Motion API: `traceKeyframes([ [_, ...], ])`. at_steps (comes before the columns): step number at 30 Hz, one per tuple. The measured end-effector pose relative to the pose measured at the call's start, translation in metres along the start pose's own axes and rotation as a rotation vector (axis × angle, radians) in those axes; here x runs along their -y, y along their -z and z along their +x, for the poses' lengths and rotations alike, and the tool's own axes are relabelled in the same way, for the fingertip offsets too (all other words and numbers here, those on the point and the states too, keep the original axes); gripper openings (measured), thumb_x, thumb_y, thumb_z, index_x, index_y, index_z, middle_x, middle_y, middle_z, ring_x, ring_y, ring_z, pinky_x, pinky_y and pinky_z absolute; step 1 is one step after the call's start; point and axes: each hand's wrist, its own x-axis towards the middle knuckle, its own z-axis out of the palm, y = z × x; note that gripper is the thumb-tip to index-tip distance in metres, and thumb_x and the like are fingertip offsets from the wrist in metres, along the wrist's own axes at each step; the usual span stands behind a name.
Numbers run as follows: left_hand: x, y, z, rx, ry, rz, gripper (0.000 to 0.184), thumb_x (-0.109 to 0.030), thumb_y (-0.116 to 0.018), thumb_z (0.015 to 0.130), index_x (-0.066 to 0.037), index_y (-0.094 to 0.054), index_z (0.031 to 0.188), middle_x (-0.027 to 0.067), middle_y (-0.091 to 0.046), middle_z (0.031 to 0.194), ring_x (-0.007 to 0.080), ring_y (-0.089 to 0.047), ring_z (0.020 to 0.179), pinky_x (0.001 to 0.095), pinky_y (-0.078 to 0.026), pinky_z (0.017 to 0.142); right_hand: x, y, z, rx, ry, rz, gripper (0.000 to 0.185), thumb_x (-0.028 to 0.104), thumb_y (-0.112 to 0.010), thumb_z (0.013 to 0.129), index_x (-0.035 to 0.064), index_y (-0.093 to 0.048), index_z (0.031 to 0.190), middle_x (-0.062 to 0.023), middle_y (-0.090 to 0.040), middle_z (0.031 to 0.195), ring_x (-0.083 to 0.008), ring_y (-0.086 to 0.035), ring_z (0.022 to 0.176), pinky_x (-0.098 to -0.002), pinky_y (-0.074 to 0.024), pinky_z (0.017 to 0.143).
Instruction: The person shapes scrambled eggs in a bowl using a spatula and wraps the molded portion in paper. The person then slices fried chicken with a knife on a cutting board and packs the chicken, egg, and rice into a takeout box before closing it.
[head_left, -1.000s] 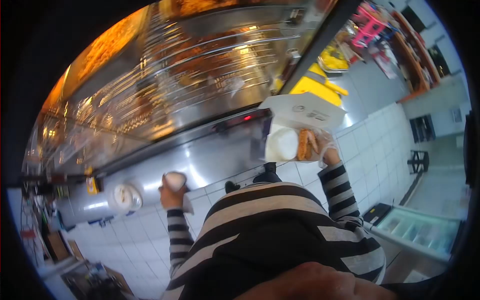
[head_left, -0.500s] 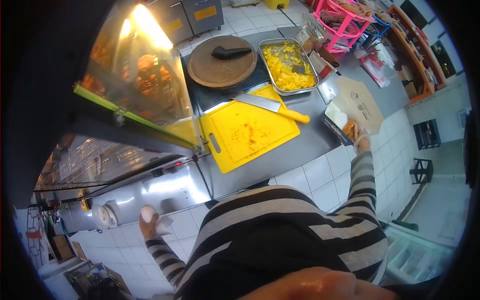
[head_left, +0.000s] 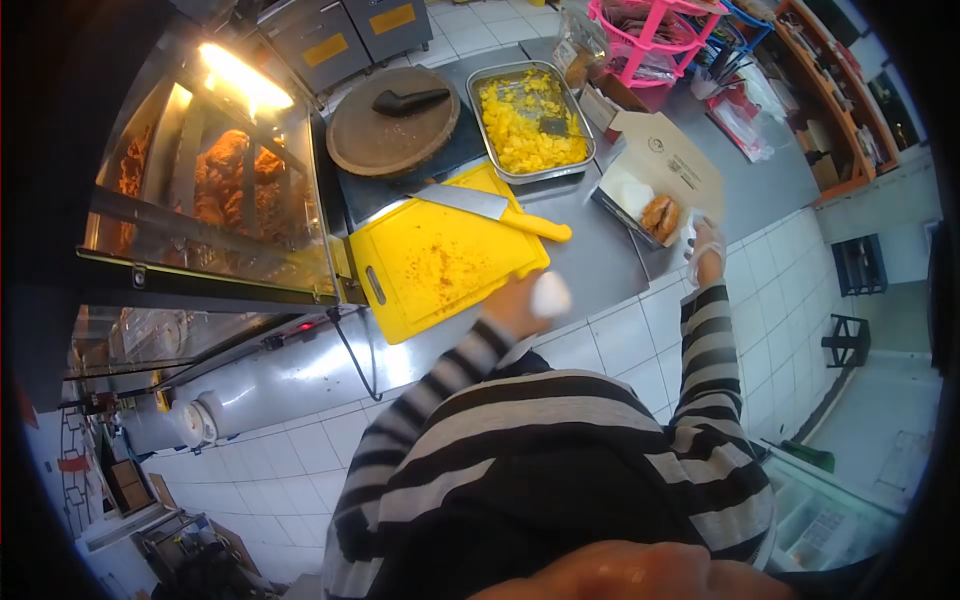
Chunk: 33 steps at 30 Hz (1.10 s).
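Steel worktop (head_left: 610,255) carries an open carton (head_left: 690,180) of browned food (head_left: 660,215) near its front edge. Your left hand (head_left: 513,305) curls round a blurred white object (head_left: 550,295) by the front-right corner of the yellow cutting board (head_left: 425,265); your gloved right hand (head_left: 706,248) is beside the carton, its fingers' spread and any hold unclear.

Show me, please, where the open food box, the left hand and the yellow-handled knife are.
Open food box (head_left: 672,166): head view, on the inside of its raised lid.
Left hand (head_left: 512,305): head view, on the middle of the hand.
Yellow-handled knife (head_left: 482,204): head view, on the blade.
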Motion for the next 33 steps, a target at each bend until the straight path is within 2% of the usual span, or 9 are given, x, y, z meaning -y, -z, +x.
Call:
traceKeyframes([
  [5, -0.015, -0.051, 0.035, -0.121, -0.031, -0.019, 0.079, -0.028, -0.075, 0.074, -0.013, -0.036, 0.141, 0.0257, -0.049, 0.124, 0.0413, -0.062, 0.096, 0.0446, -0.053, 0.082, -0.006, 0.012, -0.06, -0.33, 0.471, -0.563, 0.043, 0.029, -0.063, 0.086, 0.0062, -0.061, 0.123, -0.0171, -0.066, 0.107, -0.0337, -0.061, 0.105, -0.0394, -0.0454, 0.095],
  [8, -0.018, -0.031, -0.003, -0.278, 0.134, -0.084, 0.084, -0.035, -0.075, 0.075, -0.01, -0.032, 0.143, 0.0271, -0.047, 0.125, 0.0418, -0.061, 0.098, 0.0445, -0.053, 0.082, 0.01, -0.006, -0.093, -0.347, 1.006, -0.531, 0.041, 0.025, -0.065, 0.083, 0.0043, -0.062, 0.118, -0.0159, -0.065, 0.113, -0.0329, -0.059, 0.109, -0.0399, -0.0447, 0.096],
  [11, 0.02, -0.015, -0.062, -0.449, 0.327, 0.094, 0.089, -0.044, -0.068, 0.082, 0.003, -0.026, 0.144, 0.0348, -0.05, 0.125, 0.0428, -0.063, 0.097, 0.0428, -0.053, 0.08, 0.066, -0.059, -0.123, -0.085, 1.132, -0.586, 0.038, 0.018, -0.064, 0.082, 0.0032, -0.062, 0.117, -0.0169, -0.063, 0.115, -0.0355, -0.057, 0.109, -0.0423, -0.0438, 0.097],
  [14, 0.041, 0.03, -0.133, -0.214, 0.72, -0.027, 0.099, -0.062, -0.065, 0.078, 0.012, -0.036, 0.136, 0.0344, -0.058, 0.116, 0.0422, -0.063, 0.1, 0.0436, -0.053, 0.083, 0.096, -0.13, -0.092, 0.142, 1.341, -0.585, 0.033, 0.017, -0.057, 0.086, 0.006, -0.062, 0.117, -0.0166, -0.063, 0.114, -0.0347, -0.057, 0.11, -0.0434, -0.0438, 0.096],
  [17, 0.102, 0.005, -0.218, -0.062, 1.008, 0.096, 0.108, -0.071, -0.063, 0.073, 0.015, -0.039, 0.133, 0.0322, -0.063, 0.107, 0.0419, -0.066, 0.094, 0.0458, -0.053, 0.081, 0.108, -0.209, -0.023, 0.421, 1.16, -0.399, 0.03, 0.019, -0.051, 0.091, 0.0101, -0.062, 0.117, -0.0149, -0.065, 0.11, -0.0342, -0.06, 0.107, -0.0446, -0.0462, 0.092],
  [19, 0.102, 0.01, -0.256, 0.287, 1.255, -0.063, 0.095, -0.076, -0.062, 0.07, 0.011, -0.063, 0.106, 0.0294, -0.067, 0.093, 0.04, -0.067, 0.09, 0.0435, -0.053, 0.082, 0.149, -0.236, -0.025, 0.309, 1.193, -1.426, 0.028, 0.019, -0.046, 0.095, 0.0124, -0.062, 0.117, -0.0128, -0.068, 0.104, -0.0331, -0.065, 0.098, -0.0444, -0.0514, 0.083],
  [23, 0.077, -0.035, -0.318, 0.629, 1.418, -0.275, 0.053, -0.051, -0.055, 0.09, -0.005, -0.066, 0.116, 0.0226, -0.067, 0.106, 0.0376, -0.066, 0.093, 0.0405, -0.052, 0.087, 0.167, -0.265, 0.001, 0.423, 1.308, -1.491, 0.03, 0.023, -0.039, 0.099, 0.0094, -0.06, 0.116, -0.0169, -0.069, 0.1, -0.0343, -0.067, 0.096, -0.044, -0.0531, 0.08],
  [26, 0.045, -0.111, -0.388, 0.012, 0.676, -0.454, 0.034, -0.038, -0.056, 0.094, -0.013, -0.071, 0.11, 0.0174, -0.07, 0.1, 0.0351, -0.066, 0.093, 0.0387, -0.053, 0.085, 0.178, -0.297, 0.028, 0.477, 1.283, -1.42, 0.028, 0.022, -0.042, 0.097, 0.0092, -0.061, 0.114, -0.0154, -0.069, 0.104, -0.0337, -0.067, 0.098, -0.0447, -0.0533, 0.081],
  [33, -0.002, -0.204, -0.347, -0.191, 1.036, -0.759, 0.033, -0.035, -0.057, 0.092, -0.012, -0.07, 0.112, 0.0162, -0.069, 0.102, 0.0331, -0.065, 0.095, 0.0378, -0.051, 0.087, 0.197, -0.314, 0.044, 0.462, 1.377, -1.519, 0.026, 0.024, -0.047, 0.095, 0.0101, -0.065, 0.108, -0.0138, -0.068, 0.112, -0.0288, -0.067, 0.103, -0.0421, -0.0544, 0.082],
])
